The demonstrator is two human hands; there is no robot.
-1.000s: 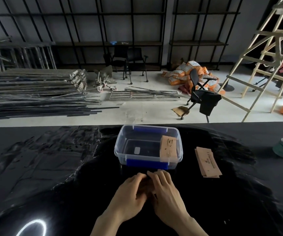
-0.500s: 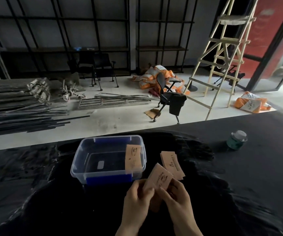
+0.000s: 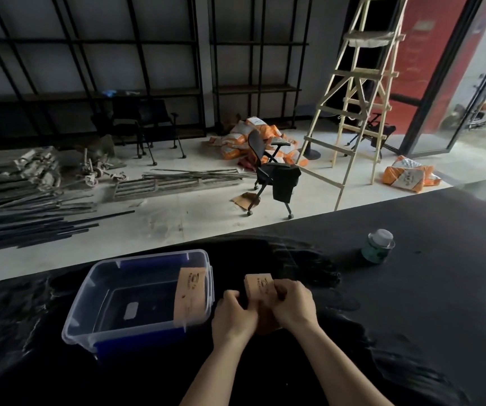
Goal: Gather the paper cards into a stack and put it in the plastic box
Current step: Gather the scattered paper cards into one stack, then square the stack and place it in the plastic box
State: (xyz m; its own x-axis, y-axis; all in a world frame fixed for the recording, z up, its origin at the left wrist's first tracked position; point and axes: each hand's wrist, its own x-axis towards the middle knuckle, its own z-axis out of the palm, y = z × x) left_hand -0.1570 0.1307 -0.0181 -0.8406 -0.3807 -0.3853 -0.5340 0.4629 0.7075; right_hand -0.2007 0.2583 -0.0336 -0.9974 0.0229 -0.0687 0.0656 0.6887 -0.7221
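Note:
A stack of tan paper cards (image 3: 259, 285) stands between my hands, just right of the clear plastic box (image 3: 95, 332) with blue latches. My left hand (image 3: 234, 315) presses the stack's left side and my right hand (image 3: 293, 306) wraps its right side and top. Only the stack's upper left corner shows; the rest is hidden by my fingers. Another tan card (image 3: 190, 293) leans upright against the inside of the box's right wall. The box has no lid on and its floor shows a small white label.
The black table (image 3: 411, 332) stretches right, where a green jar with a white cap (image 3: 378, 247) stands at the back. Beyond the table's far edge are a floor with metal bars, an office chair (image 3: 274, 174), orange sacks and a wooden ladder (image 3: 355, 92).
My hands have carried the cards from in front of the box to the pile on its right and now close around the joined stack. The view has swung to the right.

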